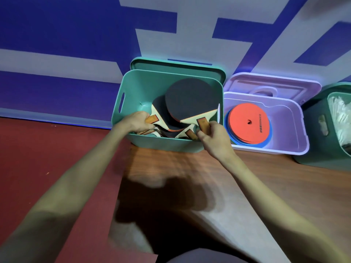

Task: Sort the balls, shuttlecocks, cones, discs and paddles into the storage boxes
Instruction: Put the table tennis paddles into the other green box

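Both hands reach into the teal storage box (133, 92) at the centre of the frame, which stands on the wooden tabletop (256, 186) against the blue-and-grey wall (57, 35). The left hand (135, 123) curls round the wooden handle of a table tennis paddle (161, 109) at the box's near left side. The right hand (212, 138) pinches the handle of the topmost paddle (187, 103), whose dark rubber face tilts up toward the far wall of the box. More paddles lie stacked beneath these two, their handles pointing toward the near rim.

The teal lid (178, 66) stands behind the box, leaning on the wall.

Just right of the teal box sits a lilac storage box (296, 130), its matching lid (275, 86) propped behind it. Inside lies a stack of flat discs, an orange disc (248, 124) on top with a blue disc (266, 144) showing under its edge.

At the far right edge of the frame a darker green storage box (311, 149) is partly cut off; it holds something white, too blurred to name.

Left of the tabletop, the dark red floor (38, 149) fills the lower left of the frame.
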The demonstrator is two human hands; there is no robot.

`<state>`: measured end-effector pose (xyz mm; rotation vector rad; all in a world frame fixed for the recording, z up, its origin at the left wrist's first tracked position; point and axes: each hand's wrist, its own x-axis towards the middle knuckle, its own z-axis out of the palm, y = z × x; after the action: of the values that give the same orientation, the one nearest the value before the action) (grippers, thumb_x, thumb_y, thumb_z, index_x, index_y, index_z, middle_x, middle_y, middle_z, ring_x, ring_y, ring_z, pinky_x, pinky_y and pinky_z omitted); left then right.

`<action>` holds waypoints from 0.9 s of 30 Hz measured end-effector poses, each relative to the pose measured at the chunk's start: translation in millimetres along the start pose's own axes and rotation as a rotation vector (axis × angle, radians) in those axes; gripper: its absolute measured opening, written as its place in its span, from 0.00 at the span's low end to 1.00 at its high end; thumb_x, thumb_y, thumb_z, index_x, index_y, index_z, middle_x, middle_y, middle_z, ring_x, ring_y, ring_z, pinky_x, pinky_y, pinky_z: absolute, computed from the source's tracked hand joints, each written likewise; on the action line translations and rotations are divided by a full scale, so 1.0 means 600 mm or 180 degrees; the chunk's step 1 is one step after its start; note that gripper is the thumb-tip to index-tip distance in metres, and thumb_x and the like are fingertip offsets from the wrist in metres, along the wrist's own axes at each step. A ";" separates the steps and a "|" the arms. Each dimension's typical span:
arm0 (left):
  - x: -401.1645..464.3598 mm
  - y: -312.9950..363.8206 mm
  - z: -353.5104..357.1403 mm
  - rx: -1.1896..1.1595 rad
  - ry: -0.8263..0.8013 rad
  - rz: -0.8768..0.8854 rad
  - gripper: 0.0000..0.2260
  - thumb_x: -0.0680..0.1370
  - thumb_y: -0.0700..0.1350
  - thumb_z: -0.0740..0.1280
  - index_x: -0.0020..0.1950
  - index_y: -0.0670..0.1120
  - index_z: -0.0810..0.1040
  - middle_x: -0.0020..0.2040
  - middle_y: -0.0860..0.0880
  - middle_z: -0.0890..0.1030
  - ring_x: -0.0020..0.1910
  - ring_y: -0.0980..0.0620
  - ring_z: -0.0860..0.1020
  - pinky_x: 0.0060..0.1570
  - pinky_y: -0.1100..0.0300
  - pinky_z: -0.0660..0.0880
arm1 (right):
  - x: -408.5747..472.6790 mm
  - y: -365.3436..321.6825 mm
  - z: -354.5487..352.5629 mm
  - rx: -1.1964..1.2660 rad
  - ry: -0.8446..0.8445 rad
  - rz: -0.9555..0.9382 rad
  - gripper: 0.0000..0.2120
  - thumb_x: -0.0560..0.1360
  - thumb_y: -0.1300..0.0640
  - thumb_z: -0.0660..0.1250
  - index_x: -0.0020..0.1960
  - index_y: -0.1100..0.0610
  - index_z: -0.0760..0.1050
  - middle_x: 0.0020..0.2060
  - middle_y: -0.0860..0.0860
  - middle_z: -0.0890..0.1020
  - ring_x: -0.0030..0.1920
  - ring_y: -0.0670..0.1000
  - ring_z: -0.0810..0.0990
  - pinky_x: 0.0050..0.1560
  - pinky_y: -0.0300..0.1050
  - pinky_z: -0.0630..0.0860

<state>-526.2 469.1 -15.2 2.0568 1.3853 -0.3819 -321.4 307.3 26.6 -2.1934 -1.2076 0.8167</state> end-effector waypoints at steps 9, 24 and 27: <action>-0.007 0.002 -0.007 0.0169 -0.0043 -0.0189 0.16 0.74 0.53 0.72 0.45 0.40 0.77 0.41 0.43 0.79 0.45 0.43 0.77 0.44 0.54 0.72 | 0.090 -0.051 0.023 -0.0143 -0.0853 0.0087 0.15 0.72 0.60 0.66 0.30 0.57 0.63 0.32 0.56 0.71 0.34 0.56 0.72 0.36 0.45 0.68; -0.069 0.047 -0.021 -0.0016 0.0962 -0.0157 0.07 0.75 0.48 0.67 0.51 0.48 0.78 0.52 0.45 0.82 0.55 0.42 0.78 0.55 0.50 0.75 | 0.068 -0.030 0.019 -0.1377 -0.0554 -0.0499 0.11 0.75 0.55 0.62 0.52 0.61 0.72 0.50 0.61 0.75 0.54 0.62 0.75 0.51 0.50 0.71; -0.082 0.087 -0.003 0.0048 0.1122 -0.0022 0.10 0.77 0.46 0.66 0.56 0.46 0.77 0.53 0.47 0.82 0.55 0.43 0.78 0.54 0.52 0.74 | 0.040 -0.007 -0.012 -0.1327 0.0018 -0.1013 0.15 0.74 0.61 0.62 0.59 0.65 0.70 0.56 0.62 0.73 0.58 0.63 0.72 0.58 0.54 0.69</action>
<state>-499.2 421.0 30.7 2.2073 1.5942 -0.0300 -308.5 329.2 27.9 -2.2185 -1.7967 0.4565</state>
